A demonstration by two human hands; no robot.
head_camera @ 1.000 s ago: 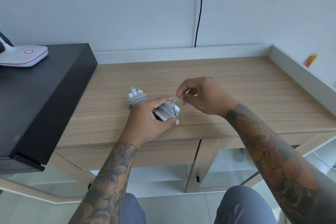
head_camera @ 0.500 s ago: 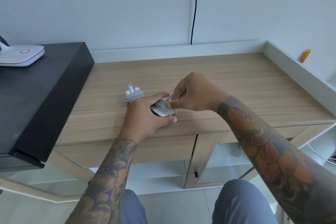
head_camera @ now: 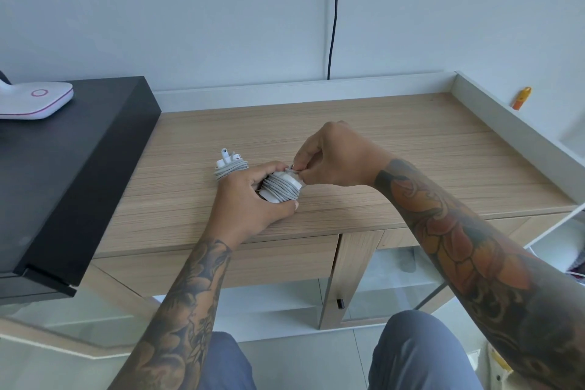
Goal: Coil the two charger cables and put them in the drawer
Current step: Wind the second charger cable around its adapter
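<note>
Head camera view, looking down: my left hand (head_camera: pixel 250 199) grips a white charger wrapped in grey cable (head_camera: pixel 281 188), thumb below, fingers curled over its top, just above the wooden desk (head_camera: pixel 395 152). My right hand (head_camera: pixel 329 157) pinches the cable's loose end (head_camera: pixel 292 169) at the top of that bundle. A second coiled charger (head_camera: pixel 229 165) rests on the desk, just behind my left hand. Below the desk's front edge, the drawer (head_camera: pixel 221 263) is closed. Left of the desk stands a black cabinet (head_camera: pixel 63 184) holding a white device (head_camera: pixel 34 100).
</note>
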